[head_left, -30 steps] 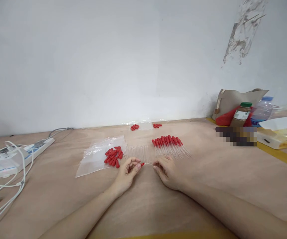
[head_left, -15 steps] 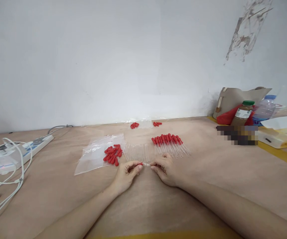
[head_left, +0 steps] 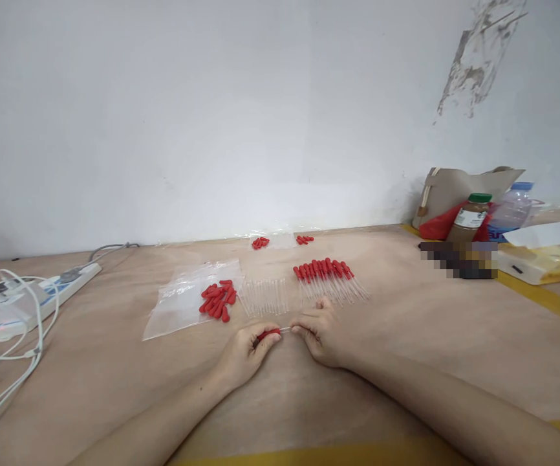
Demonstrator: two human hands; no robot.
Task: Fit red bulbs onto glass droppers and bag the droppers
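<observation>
Between thumb and fingers, my left hand [head_left: 249, 349] pinches a red rubber dropper bulb [head_left: 269, 334]. A clear pipette tube [head_left: 285, 329] runs from the bulb's mouth to my right hand [head_left: 319, 333], whose fingertips are closed on it. Just beyond my hands lies a row of bare clear tubes [head_left: 264, 298]. To their left, a pile of loose red bulbs [head_left: 218, 300] rests on a flat clear plastic bag [head_left: 173, 303]. Several droppers with red bulbs fitted [head_left: 328, 275] lie side by side behind my right hand.
Small groups of red bulbs [head_left: 260, 243] lie by the wall on clear plastic. At left are a power strip [head_left: 74, 285] and white cables [head_left: 42, 323]. A green-capped jar [head_left: 472, 219], a water bottle [head_left: 511, 207], a beige bag [head_left: 447, 191] and a yellow packet [head_left: 546, 259] stand right.
The bulb and tube, apparently meeting, have come slightly nearer to me. More of the red bulb shows in my left hand. The view has shifted a little.
</observation>
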